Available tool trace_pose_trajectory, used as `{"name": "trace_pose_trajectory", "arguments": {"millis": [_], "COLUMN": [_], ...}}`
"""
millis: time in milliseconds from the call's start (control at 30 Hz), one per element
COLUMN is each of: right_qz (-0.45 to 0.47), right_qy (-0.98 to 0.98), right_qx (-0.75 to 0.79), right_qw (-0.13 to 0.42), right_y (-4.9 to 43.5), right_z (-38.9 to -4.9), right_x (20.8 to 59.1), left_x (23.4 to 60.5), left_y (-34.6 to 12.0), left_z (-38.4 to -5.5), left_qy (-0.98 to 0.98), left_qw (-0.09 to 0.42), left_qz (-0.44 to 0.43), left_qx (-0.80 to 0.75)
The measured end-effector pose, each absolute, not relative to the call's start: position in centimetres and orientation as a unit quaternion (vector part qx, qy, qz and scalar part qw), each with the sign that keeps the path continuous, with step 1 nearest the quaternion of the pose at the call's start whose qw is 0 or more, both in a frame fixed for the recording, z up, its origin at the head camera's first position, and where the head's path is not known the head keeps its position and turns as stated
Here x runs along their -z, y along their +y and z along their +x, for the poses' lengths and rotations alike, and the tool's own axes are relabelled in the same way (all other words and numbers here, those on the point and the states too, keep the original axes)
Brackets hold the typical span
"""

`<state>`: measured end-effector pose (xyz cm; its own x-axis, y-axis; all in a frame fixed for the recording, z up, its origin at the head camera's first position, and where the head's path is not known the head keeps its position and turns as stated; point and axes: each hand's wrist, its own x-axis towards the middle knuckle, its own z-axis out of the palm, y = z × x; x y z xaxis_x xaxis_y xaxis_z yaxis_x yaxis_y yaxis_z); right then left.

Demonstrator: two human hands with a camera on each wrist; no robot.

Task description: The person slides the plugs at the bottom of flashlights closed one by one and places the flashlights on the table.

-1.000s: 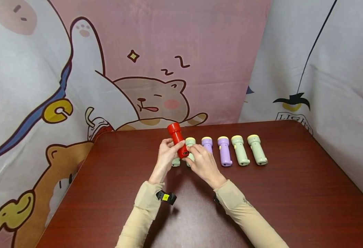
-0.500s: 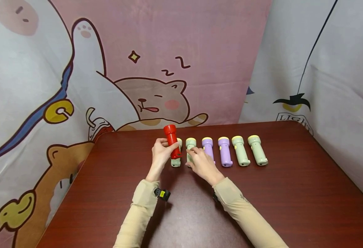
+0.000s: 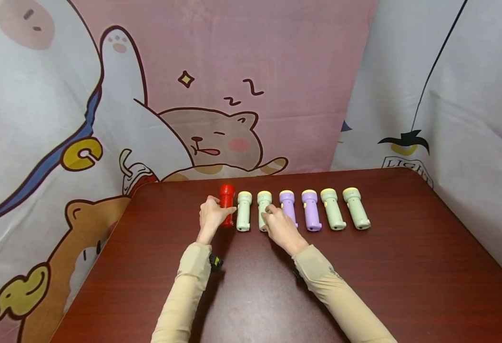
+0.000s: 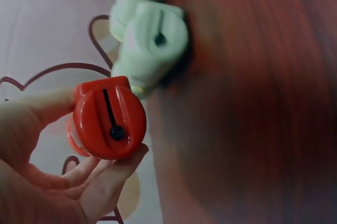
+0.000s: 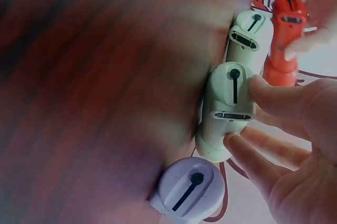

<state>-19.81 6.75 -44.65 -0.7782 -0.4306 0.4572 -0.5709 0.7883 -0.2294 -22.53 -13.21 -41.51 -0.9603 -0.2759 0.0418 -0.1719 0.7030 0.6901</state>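
Note:
My left hand (image 3: 210, 216) grips a red flashlight (image 3: 227, 195) at the left end of a row of flashlights. In the left wrist view, thumb and fingers lie on either side of the red flashlight's (image 4: 109, 118) rounded base. My right hand (image 3: 284, 229) is on a pale green flashlight (image 3: 264, 198), and its fingers cover part of the handle. The right wrist view shows thumb and fingertips along that green flashlight's (image 5: 227, 92) sides. Between the hands lies another pale green flashlight (image 3: 244, 212) with a yellow rim.
Rightward in the row lie two purple flashlights (image 3: 311, 212), the nearer one partly behind the right hand, then two more pale green flashlights (image 3: 356, 209). All rest on a dark reddish wooden table (image 3: 251, 295). A cartoon-printed cloth (image 3: 302, 95) hangs behind the table's far edge.
The left hand has carried the red flashlight left and down, from between the hands to the row's left end. The right hand has let go of it and settled on the green flashlight.

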Motion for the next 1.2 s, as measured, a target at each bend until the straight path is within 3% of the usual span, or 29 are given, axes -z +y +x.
{"name": "trace_pose_trajectory", "arguments": {"millis": [567,1200], "right_qz": [0.266,0.266], "right_qy": [-0.929,-0.927], "right_qx": [-0.174,-0.175], "right_qw": [0.192,0.196], "right_y": [6.7,6.7], "right_z": [-19.9,-19.9], "right_x": [44.8,45.0], "left_x": [43.6,43.8], "left_y": [-14.0,-13.6], "left_z": [-24.0,-24.3], "left_qy": [-0.951,-0.960], "left_qw": [0.023,0.037], "left_qz": [0.128,0.122], "left_qx": [0.280,0.249]}}
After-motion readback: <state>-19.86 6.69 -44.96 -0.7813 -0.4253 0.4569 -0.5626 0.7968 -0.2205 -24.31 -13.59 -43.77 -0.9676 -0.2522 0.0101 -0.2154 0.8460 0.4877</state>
